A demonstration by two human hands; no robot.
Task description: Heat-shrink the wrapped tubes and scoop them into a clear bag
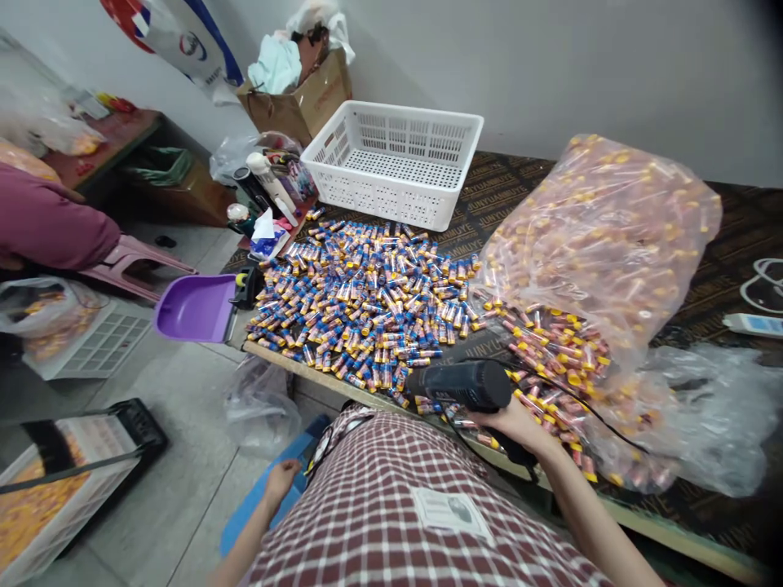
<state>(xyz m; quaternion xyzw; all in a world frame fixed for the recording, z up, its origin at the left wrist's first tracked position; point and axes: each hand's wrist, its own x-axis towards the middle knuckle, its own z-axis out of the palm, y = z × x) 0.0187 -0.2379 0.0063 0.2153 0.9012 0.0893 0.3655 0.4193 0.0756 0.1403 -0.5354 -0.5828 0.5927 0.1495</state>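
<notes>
Black heat gun [460, 385] in right hand [519, 425] hangs at table [306, 369] near edge.

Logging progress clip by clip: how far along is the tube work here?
Seemingly done: a spread pile of blue-labelled small tubes. In hand: the right hand grips a black heat gun beside loose pink yellow-capped tubes. Left: the clear plastic bag of such tubes looks full.

matt black heat gun [468, 385], glossy clear bag [605, 228], seemingly plastic basket [397, 155].
</notes>
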